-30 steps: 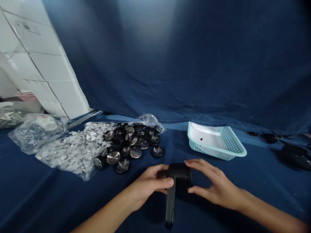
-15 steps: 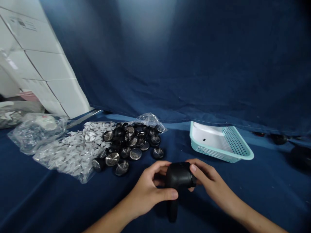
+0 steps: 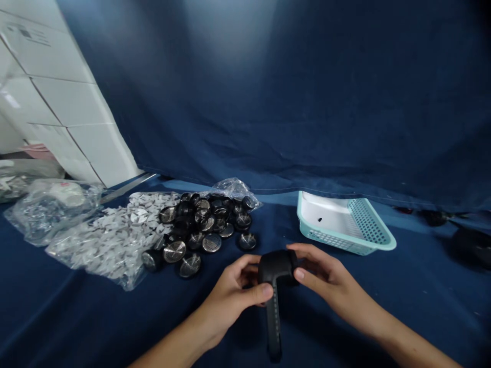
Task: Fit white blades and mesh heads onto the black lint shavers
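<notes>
Between my hands, above the blue cloth, is a black housing shaped like a small hair dryer (image 3: 276,267), with a thick head and a narrow handle hanging toward me. A row of small marks runs along that handle. My left hand (image 3: 240,291) is closed around the left end of the head, thumb pressed where head and handle meet. The right hand (image 3: 320,271) grips the head's right end between thumb and fingers. Left of my hands lies a pile of black round caps with metal mesh faces (image 3: 210,243).
Clear plastic bags with small grey-white pieces (image 3: 111,240) lie left of the caps. A turquoise basket (image 3: 345,243) with a white lining and a tiny black piece stands at right. Dark objects (image 3: 471,245) sit at the far right. A blue curtain (image 3: 268,102) hangs behind; white boxes (image 3: 92,133) rise at left.
The housing has turned in my hands, so the marked side of its handle now faces me. My right hand has shifted slightly left and up. The view has moved a little.
</notes>
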The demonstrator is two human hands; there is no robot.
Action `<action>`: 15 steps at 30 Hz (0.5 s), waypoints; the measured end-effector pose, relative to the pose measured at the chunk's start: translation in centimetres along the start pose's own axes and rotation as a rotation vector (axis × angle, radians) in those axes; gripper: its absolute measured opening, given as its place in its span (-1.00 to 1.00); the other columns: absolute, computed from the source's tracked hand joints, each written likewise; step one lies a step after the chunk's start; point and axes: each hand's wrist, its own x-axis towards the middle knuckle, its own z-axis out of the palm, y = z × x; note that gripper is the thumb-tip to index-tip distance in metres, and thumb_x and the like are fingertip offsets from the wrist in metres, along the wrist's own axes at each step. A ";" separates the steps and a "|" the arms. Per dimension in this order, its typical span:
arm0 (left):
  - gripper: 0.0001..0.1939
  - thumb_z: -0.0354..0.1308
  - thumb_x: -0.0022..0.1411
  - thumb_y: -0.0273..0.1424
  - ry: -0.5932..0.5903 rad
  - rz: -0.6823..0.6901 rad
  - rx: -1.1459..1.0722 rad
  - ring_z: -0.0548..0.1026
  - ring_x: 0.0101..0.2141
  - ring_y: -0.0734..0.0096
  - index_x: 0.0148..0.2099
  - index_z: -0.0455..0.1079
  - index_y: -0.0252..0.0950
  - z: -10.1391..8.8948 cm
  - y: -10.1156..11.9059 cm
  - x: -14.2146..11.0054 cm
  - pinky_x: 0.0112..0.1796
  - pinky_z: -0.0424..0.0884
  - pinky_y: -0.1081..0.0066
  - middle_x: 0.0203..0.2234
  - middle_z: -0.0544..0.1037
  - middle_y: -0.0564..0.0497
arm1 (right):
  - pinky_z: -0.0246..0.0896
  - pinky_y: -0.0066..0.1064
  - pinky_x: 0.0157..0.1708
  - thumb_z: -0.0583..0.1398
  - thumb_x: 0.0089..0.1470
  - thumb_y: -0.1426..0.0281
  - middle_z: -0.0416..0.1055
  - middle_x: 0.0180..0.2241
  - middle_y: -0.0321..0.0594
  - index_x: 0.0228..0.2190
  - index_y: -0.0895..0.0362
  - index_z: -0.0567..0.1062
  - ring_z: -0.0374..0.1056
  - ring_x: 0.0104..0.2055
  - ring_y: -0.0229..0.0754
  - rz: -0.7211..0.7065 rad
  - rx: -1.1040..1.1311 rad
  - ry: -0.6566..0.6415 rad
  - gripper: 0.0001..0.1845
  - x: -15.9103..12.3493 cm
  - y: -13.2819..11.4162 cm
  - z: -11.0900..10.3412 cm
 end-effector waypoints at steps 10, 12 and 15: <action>-0.52 0.38 0.00 -0.32 -0.001 0.037 0.042 0.42 -0.10 0.17 -0.02 0.40 -0.30 -0.1 0.6 -0.2 -0.11 0.29 0.29 -0.16 0.51 -0.11 | 0.28 -0.10 0.08 0.30 0.07 0.30 0.43 -0.02 -0.19 0.04 -0.04 0.39 0.38 0.02 -0.09 -0.064 0.004 -0.055 -0.52 -0.3 -0.7 -0.3; -0.54 0.37 0.01 -0.31 -0.003 0.029 0.030 0.42 -0.12 0.20 -0.03 0.41 -0.31 0.0 0.7 -0.2 -0.14 0.31 0.32 -0.20 0.50 -0.10 | 0.24 -0.06 0.12 0.30 0.07 0.33 0.38 0.05 -0.18 0.03 -0.05 0.40 0.34 0.08 -0.06 -0.110 -0.006 -0.056 -0.53 -0.4 -0.8 -0.3; -0.55 0.37 0.01 -0.29 -0.015 0.010 0.000 0.42 -0.19 0.25 -0.05 0.41 -0.31 0.0 0.8 -0.3 -0.24 0.34 0.37 -0.27 0.49 -0.08 | 0.23 -0.04 0.14 0.31 0.06 0.36 0.29 0.13 -0.15 0.01 -0.05 0.42 0.30 0.13 -0.02 -0.167 -0.051 -0.053 -0.55 -0.6 -0.7 -0.3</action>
